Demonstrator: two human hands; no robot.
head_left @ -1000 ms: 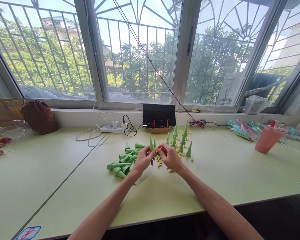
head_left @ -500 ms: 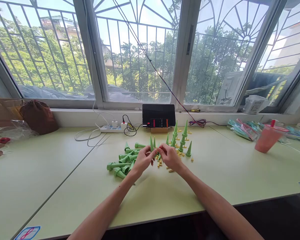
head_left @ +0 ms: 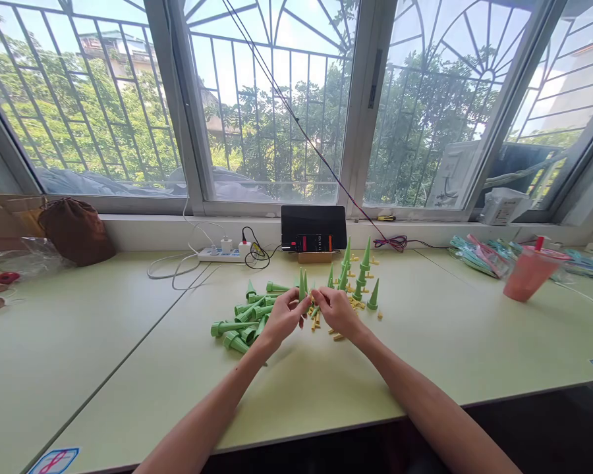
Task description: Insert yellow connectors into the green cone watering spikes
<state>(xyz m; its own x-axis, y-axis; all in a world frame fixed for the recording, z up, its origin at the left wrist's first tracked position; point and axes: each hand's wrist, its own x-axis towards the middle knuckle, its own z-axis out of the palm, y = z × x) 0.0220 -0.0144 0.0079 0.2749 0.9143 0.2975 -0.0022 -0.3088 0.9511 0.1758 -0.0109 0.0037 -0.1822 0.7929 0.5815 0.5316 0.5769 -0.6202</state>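
My left hand (head_left: 287, 315) is closed around a green plastic watering spike (head_left: 302, 284), its point upward. Close against it, my right hand (head_left: 335, 307) pinches a small yellow valve piece (head_left: 311, 296) at the spike's side, mostly hidden by the fingers. Left of my hands lies a pile of loose green spikes (head_left: 247, 324). Below and between the hands, small yellow pieces (head_left: 315, 322) are scattered on the table. To the right stand several upright green spikes (head_left: 360, 280), some with yellow valves sticking out sideways.
A dark tablet (head_left: 312, 220) and a phone (head_left: 316, 243) lean behind the work. A power strip (head_left: 222, 254) with cables lies back left, near a brown drawstring bag (head_left: 76, 230). On the right are a red drink cup (head_left: 531, 273) and bagged items (head_left: 479, 255).
Both hands keep their hold at the same place. The spike in my left hand has shifted very slightly to the right.
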